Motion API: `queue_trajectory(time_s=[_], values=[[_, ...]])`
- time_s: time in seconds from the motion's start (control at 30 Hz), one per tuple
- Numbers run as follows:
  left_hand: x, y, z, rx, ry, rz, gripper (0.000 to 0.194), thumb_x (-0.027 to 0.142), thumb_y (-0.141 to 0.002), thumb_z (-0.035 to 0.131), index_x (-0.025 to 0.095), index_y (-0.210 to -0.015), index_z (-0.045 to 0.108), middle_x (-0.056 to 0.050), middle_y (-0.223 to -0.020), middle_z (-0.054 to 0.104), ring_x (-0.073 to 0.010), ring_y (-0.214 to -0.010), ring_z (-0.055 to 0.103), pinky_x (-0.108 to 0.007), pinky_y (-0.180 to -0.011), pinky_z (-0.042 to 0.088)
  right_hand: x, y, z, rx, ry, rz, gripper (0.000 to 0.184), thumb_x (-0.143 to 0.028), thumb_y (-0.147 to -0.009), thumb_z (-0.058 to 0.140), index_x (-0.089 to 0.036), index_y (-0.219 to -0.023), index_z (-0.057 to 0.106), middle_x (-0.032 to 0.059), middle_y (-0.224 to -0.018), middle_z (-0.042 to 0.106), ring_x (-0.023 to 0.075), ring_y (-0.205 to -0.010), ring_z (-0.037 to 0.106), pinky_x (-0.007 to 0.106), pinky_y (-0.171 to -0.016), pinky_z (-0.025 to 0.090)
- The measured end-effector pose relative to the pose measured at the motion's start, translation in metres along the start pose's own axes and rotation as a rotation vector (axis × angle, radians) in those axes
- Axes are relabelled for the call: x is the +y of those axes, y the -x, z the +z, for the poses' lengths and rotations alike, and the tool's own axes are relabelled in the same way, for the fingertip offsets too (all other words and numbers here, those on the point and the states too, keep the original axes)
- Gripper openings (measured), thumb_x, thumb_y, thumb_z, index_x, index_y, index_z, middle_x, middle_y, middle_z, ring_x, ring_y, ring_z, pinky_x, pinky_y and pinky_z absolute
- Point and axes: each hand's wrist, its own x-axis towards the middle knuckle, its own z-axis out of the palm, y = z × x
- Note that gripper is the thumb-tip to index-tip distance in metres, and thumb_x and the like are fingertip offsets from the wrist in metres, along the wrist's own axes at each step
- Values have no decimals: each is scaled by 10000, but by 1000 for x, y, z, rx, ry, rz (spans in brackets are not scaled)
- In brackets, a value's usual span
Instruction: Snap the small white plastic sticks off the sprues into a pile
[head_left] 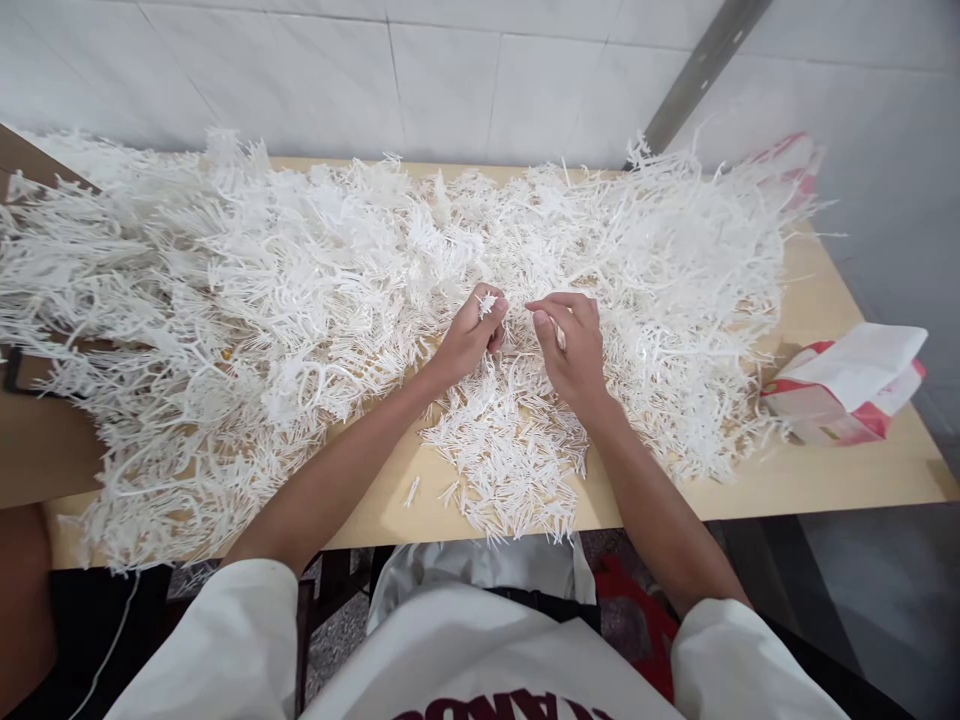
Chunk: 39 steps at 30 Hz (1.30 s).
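A huge heap of white plastic branched strips [247, 300] covers most of the wooden table [825, 300]. My left hand [471, 335] is closed in a pinch on a small white plastic piece [487, 302] above the heap's near middle. My right hand [571, 345] is close beside it, fingers curled round white plastic pieces whose shape I cannot make out. Below both hands lies a flatter pile of short white sticks [510, 460] near the table's front edge.
A white and red plastic bag [847, 385] lies on the table's right end, another [787, 165] at the far right behind the heap. A white tiled wall stands behind. Someone's bare limb [22, 590] shows at the lower left. A white bag [480, 565] hangs under the front edge.
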Motion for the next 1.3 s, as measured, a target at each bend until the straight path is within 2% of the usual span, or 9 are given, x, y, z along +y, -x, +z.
queue_trajectory(time_s=[0.17,0.33,0.5,0.6,0.7,0.87,0.97,1.07,1.3], values=[[-2,3,1,-43,-15,8,267,492,-938,425,228,-977,424,85,-550,445,-54,-466,440,-171,-466,374,3,-2,-1,-326,152,-134,308,-412,-983,347,-234,-900,585,21,-938,625,178,-919,528,367,-817,349],[-6,0,0,-73,-68,9,321,537,-905,469,218,-934,448,75,-534,449,-60,-455,428,-183,-457,364,-8,1,-3,-246,187,-322,272,-260,-966,376,-222,-715,475,-5,-702,567,141,-718,472,337,-739,342],[-9,-11,-8,121,-13,-9,288,513,-926,445,226,-929,433,78,-535,409,-59,-462,421,-179,-472,349,-29,12,-2,-149,2,-501,209,-215,-931,432,-234,-729,484,-41,-674,597,114,-684,519,320,-744,377],[-6,-11,-10,53,-87,16,313,531,-898,491,221,-935,478,67,-550,442,-64,-463,429,-194,-477,350,-26,13,0,-69,8,-408,147,-300,-946,463,-256,-853,568,-29,-840,680,133,-829,594,334,-800,398],[-3,-7,-8,2,-163,47,341,549,-863,537,219,-950,522,67,-529,468,-72,-455,445,-203,-488,363,-9,6,0,70,81,-144,257,-376,-972,385,-265,-981,617,16,-971,685,172,-947,601,381,-879,405],[-6,-5,-6,142,-401,130,254,448,-873,561,210,-956,594,35,-638,588,-76,-517,498,-211,-532,379,3,-4,-3,78,176,140,481,-532,-959,287,-301,-1335,476,80,-1334,536,256,-1236,453,481,-983,372],[-11,-3,-5,125,-572,241,184,340,-846,600,200,-965,606,13,-777,655,-85,-604,541,-223,-598,405,-6,-1,-1,-69,111,52,434,-519,-957,329,-312,-1280,530,49,-1194,625,215,-1119,541,428,-944,408],[-13,-1,-5,38,-675,276,154,288,-825,602,199,-951,600,34,-667,607,-88,-558,507,-231,-575,380,-11,4,4,-112,33,-11,351,-472,-955,393,-282,-1150,614,28,-988,695,175,-919,619,377,-862,453],[-6,5,0,24,-389,219,330,175,-800,518,234,-1107,414,108,-554,431,-60,-463,399,-213,-517,337,1,-1,3,-5,-313,231,292,-511,-885,521,-258,-962,646,12,-878,717,153,-795,668,332,-764,519]])
